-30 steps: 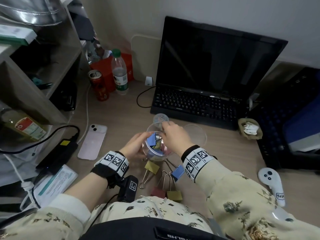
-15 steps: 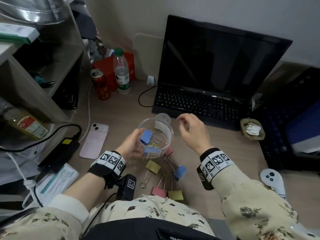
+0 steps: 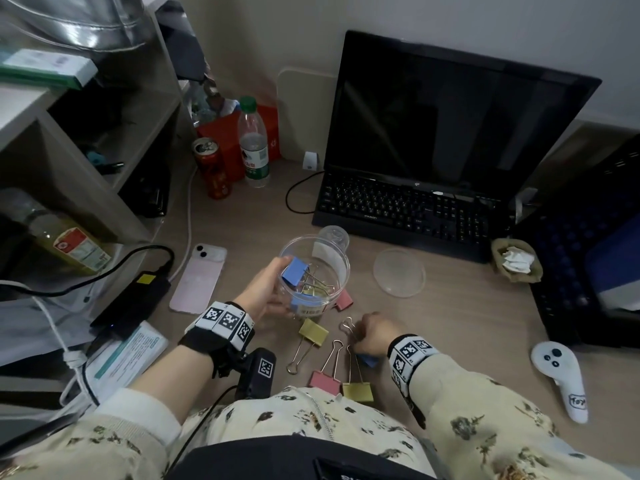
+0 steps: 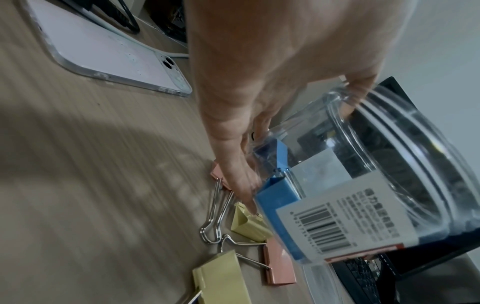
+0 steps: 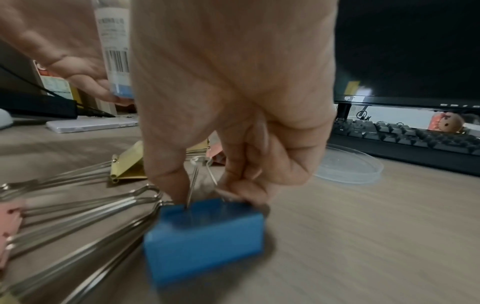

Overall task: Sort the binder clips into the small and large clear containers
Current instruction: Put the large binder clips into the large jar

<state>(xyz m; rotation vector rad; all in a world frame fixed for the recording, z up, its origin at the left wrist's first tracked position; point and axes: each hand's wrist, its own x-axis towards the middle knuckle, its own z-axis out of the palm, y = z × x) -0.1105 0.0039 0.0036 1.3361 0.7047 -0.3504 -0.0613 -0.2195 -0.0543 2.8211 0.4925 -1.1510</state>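
One blue clip (image 5: 205,234), light, stiff, pinched by right hand (image 5: 233,115) at wire handles; left hand (image 3: 263,292) grips slick jar (image 3: 313,271).

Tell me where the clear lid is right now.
In the head view the clear lid lies flat on the desk, right of the large clear container, just before the laptop keyboard.

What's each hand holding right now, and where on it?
Left hand grips the large clear container round its side wall. Right hand pinches the blue binder clip by its wire handles, at the clip body.
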